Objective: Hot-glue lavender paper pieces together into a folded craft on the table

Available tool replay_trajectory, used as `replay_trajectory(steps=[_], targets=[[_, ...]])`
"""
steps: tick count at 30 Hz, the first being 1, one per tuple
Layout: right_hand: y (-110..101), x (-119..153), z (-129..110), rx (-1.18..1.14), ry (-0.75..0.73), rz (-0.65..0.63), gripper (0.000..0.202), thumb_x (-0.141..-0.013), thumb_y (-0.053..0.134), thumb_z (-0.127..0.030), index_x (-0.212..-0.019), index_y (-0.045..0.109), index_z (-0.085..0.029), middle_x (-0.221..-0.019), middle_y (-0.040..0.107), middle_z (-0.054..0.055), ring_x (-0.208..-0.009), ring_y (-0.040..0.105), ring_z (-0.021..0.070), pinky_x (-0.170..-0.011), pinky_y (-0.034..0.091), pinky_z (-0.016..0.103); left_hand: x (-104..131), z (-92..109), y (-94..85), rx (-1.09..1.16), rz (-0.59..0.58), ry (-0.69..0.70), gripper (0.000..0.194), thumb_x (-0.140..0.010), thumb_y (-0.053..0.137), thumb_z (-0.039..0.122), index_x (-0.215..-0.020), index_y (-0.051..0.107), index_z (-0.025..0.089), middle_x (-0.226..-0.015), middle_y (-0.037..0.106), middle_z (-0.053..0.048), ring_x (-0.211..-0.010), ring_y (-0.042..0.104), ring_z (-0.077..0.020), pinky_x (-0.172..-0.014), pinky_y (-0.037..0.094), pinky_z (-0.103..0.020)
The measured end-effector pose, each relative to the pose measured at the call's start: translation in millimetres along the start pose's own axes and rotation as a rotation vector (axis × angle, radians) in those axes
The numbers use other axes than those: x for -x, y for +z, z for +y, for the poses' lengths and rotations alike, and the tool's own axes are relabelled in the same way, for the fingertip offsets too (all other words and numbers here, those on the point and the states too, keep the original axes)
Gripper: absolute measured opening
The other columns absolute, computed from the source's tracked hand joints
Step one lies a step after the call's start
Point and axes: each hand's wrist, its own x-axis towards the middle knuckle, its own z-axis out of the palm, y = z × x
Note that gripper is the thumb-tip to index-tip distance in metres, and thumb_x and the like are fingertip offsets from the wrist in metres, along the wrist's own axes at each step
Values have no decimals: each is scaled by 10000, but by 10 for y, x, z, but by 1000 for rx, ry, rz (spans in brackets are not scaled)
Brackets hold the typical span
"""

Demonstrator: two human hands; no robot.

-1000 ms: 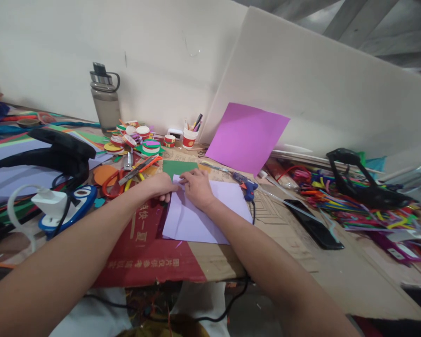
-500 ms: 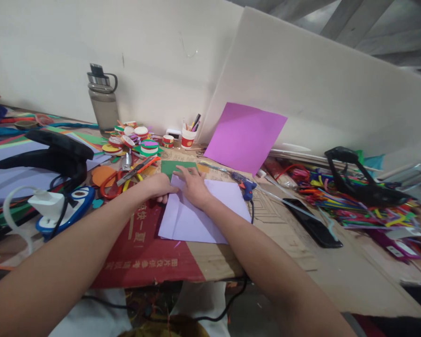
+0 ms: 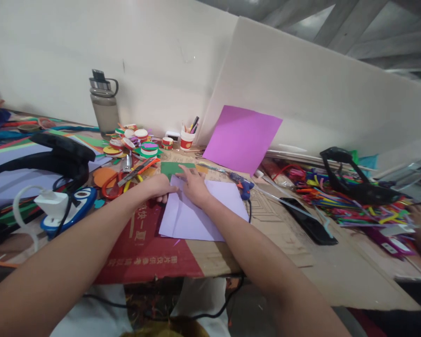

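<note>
Two hands (image 3: 160, 186) (image 3: 195, 187) touch one lilac sheet (image 3: 194, 222).

Lilac paper (image 3: 192, 222), left side creased, on cardboard (image 3: 268, 227)

Chinese lettering we can read

On the red cardboard (image 3: 154, 248) we read large pale characters, "快一夏!", set in a column; the character ahead of them is partly cut off from us by a forearm. Along the near edge of that same cardboard we make out a smaller line with "图片仅供参考", "picture for reference only"; its further characters are too blurred for us. Small print on the brown cardboard (image 3: 273, 231) and the mark on the paper cup (image 3: 187, 140) we cannot decipher.
</note>
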Motion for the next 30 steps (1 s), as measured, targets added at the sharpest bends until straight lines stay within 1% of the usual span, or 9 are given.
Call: replay_trajectory(steps=[5, 7, 9, 12, 15, 20, 22, 27, 30], targets=[[-11, 32, -23, 70, -26, 152, 722, -735, 426, -8, -1437, 327, -147, -1316, 589, 79, -1296, 348, 240, -1022, 218, 423, -19, -22, -11, -18, 9, 7, 560, -886, 431, 381, -399, 568, 143, -353, 475, -24, -337, 410, -92, -531, 417, -249], [-8, 38, -28, 59, -43, 128, 699, -747, 432, -19, -1428, 346, -152, -1261, 629, 73, -1260, 390, 234, -1014, 228, 424, -31, -37, -6, -24, 21, 4, 552, -874, 437, 401, -407, 576, 141, -355, 483, -28, -333, 407, -96, -504, 402, -249], [5, 36, -31, 55, -84, 56, 624, -769, 448, -45, -1380, 420, -171, -1168, 681, 61, -1206, 443, 232, -1005, 228, 441, -31, -45, 3, -26, 35, -13, 546, -866, 439, 410, -408, 568, 141, -352, 486, -28, -333, 404, -95, -484, 387, -242], [36, 25, -37, 102, -129, -12, 529, -804, 474, -97, -1326, 484, -179, -1158, 684, 75, -1201, 454, 247, -1005, 206, 481, -15, -47, 18, -7, 49, -9, 515, -856, 449, 382, -414, 558, 142, -363, 501, -25, -345, 420, -92, -483, 382, -228], [63, 15, -42, 155, -100, -22, 497, -832, 477, -135, -1327, 480, -170, -1176, 674, 96, -1215, 449, 258, -1007, 198, 498, 8, -37, 23, 13, 55, 3, 505, -853, 461, 372, -413, 556, 143, -365, 501, -20, -343, 420, -92, -481, 385, -227], [85, 12, -29, 211, -37, 0, 436, -830, 496, -164, -1263, 536, -191, -1156, 679, 88, -1211, 461, 253, -1025, 186, 492, 41, 1, 9, -15, 40, -20, 535, -869, 448, 369, -390, 535, 149, -337, 463, -7, -332, 404, -89, -490, 381, -223], [89, 10, -24, 221, -49, -11, 442, -832, 485, -162, -1271, 533, -188, -1167, 673, 92, -1215, 463, 248, -1024, 194, 490, 35, -3, 15, -10, 40, -12, 526, -866, 445, 355, -389, 530, 150, -340, 465, -8, -341, 414, -92, -512, 397, -226], [89, 8, -34, 218, -156, -43, 505, -841, 463, -148, -1343, 477, -197, -1277, 615, 91, -1287, 408, 239, -1024, 195, 493, -52, -85, 58, 25, 51, 29, 487, -842, 444, 347, -410, 545, 147, -364, 499, -20, -363, 440, -99, -527, 416, -225], [81, 9, -48, 214, -157, -50, 504, -850, 467, -153, -1352, 471, -196, -1286, 609, 94, -1295, 401, 231, -1027, 192, 480, -95, -121, 68, 13, 54, 36, 472, -831, 457, 362, -424, 562, 146, -356, 495, -16, -368, 446, -97, -518, 407, -210]])
